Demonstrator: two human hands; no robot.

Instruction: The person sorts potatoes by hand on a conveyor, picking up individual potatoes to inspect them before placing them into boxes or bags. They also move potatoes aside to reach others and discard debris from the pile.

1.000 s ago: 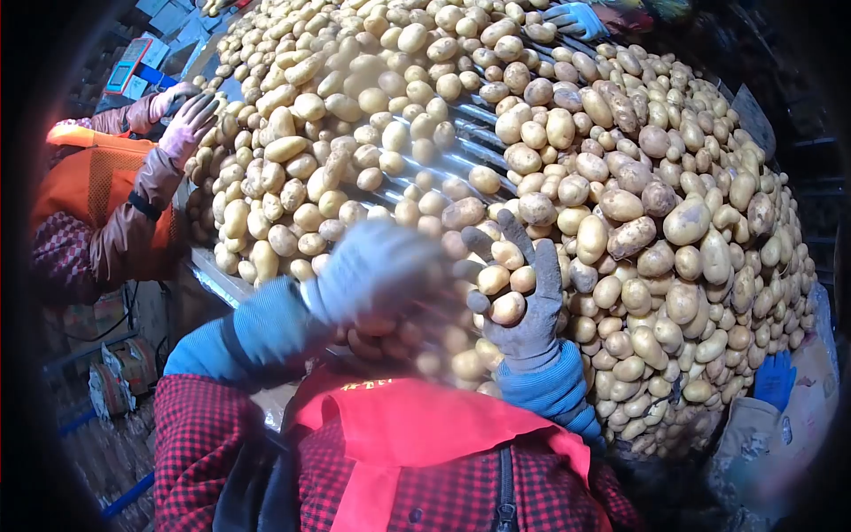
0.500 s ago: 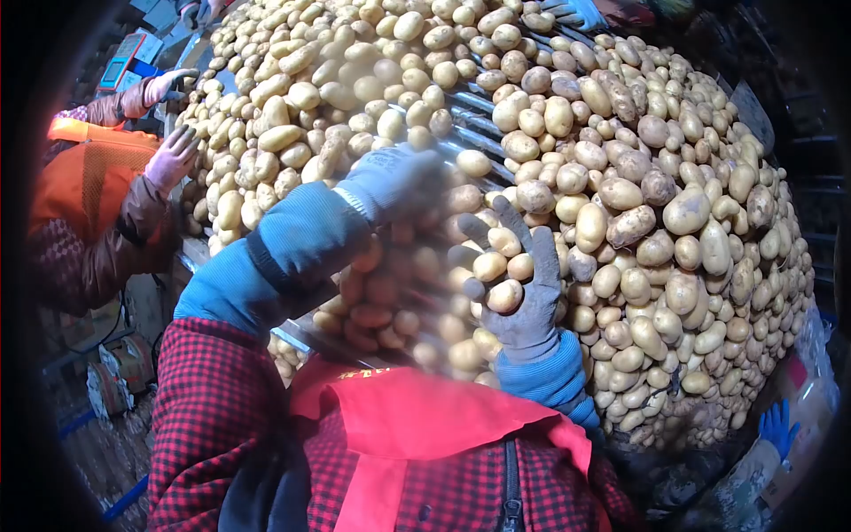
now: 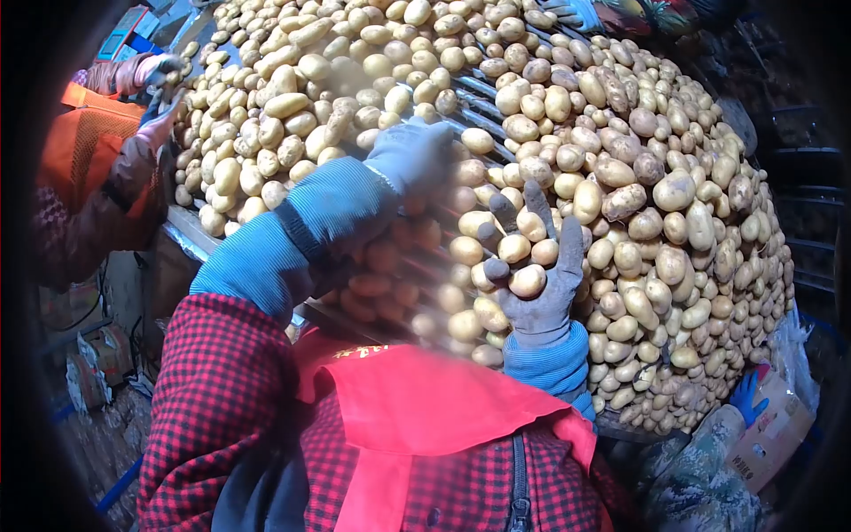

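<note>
Many potatoes (image 3: 674, 191) form a wide heap in front of me. My left hand (image 3: 412, 155), in a grey glove, reaches over the heap beside the bare metal bars (image 3: 479, 105); its fingers are smeared and partly hidden. Palm up among the potatoes lies my right hand (image 3: 541, 288), also gloved in grey, with its fingers bent and spread around several small potatoes (image 3: 527, 281). More potatoes lie in shadow under my left forearm.
At the left, a co-worker in an orange vest (image 3: 89, 151) has gloved hands at the heap's edge. Another person's blue glove (image 3: 749, 399) is at the lower right, near a cardboard box (image 3: 771, 430). A blue-gloved hand (image 3: 576, 12) shows at the top.
My left hand has moved slightly right and up. My right hand has shifted slightly right, still with potatoes in it. The co-worker's hands at the left have drawn closer together.
</note>
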